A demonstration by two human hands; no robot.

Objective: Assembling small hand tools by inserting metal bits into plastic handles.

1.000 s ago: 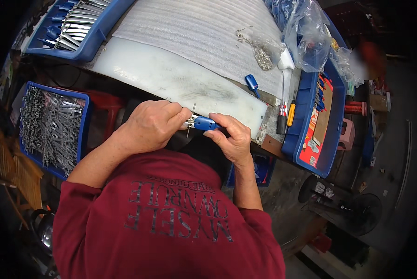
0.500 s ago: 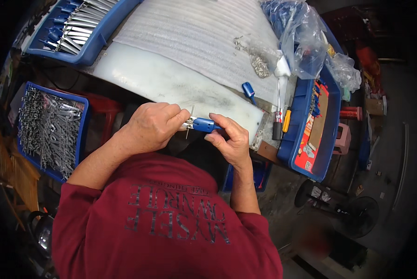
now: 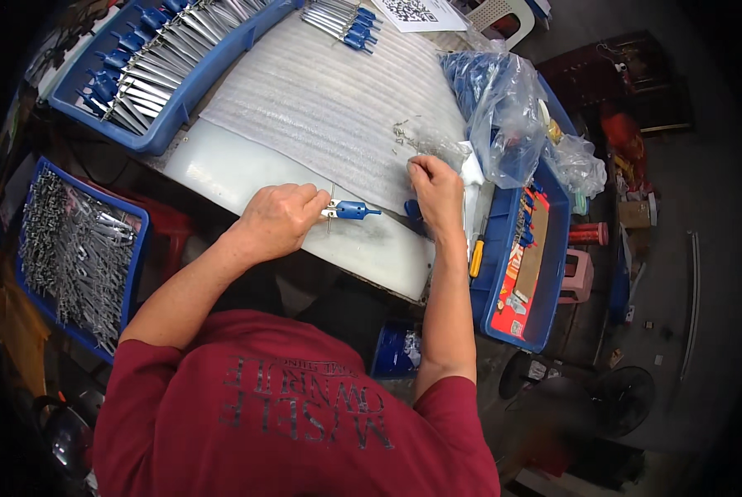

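My left hand [image 3: 278,219] is closed round the metal end of a part with a blue plastic sleeve [image 3: 352,210]. The sleeve points right, with a thin metal rod crossing where it meets the metal. My right hand [image 3: 440,195] is above the foam sheet [image 3: 330,108], fingertips pinched together; whether anything small is between them I cannot make out. Just beyond its fingers lie small loose metal pieces [image 3: 402,132] and a clear bag [image 3: 445,149]. A second blue plastic piece [image 3: 413,212] lies beside my right wrist, partly covered by it.
A blue tray [image 3: 157,142] of finished-looking metal parts with blue sleeves stands at the far left. Below it sits a bin [image 3: 142,248] of bare metal parts. A yellow-handled screwdriver [image 3: 476,258] lies right of my forearm, by a blue crate [image 3: 537,335]. More sleeved parts [image 3: 338,21] lie at the back.
My right hand has left the blue sleeve and moved up and right to the small metal pieces. My left hand still holds the part, and the view has shifted.
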